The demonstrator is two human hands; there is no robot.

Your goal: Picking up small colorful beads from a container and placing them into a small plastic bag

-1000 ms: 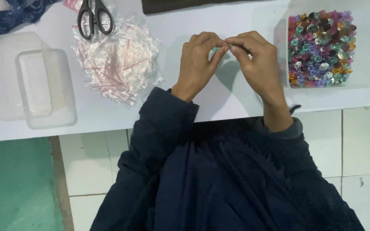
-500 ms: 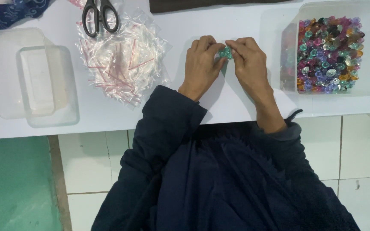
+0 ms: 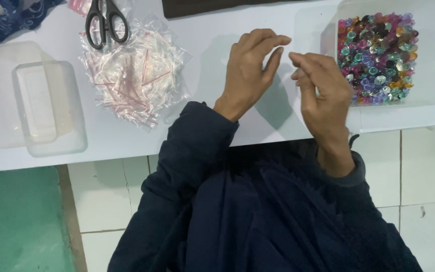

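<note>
The left hand (image 3: 247, 70) hovers over the middle of the desk (image 3: 207, 45) with its fingers bent and loosely spread, the thumb apart from the forefinger; nothing shows between them. The right hand (image 3: 320, 88) is just beside it, near but not touching, its thumb and forefinger drawn close at the tips; whether they pinch anything I cannot tell, it is too small to see. Both wrists come out of dark blue sleeves (image 3: 197, 136) that cross the near edge of the desk.

Just to the right of the right hand, at the desk's right end, stands a clear tub (image 3: 429, 70) filled with small shiny beads (image 3: 376, 55) in many colours. Left of the left hand lies a heap of little clear bags (image 3: 134, 75) with red strips, and black-handled scissors (image 3: 105, 21) rest on its far side. At the left end near the front edge sit two empty clear tubs (image 3: 31, 100), one inside the other
</note>
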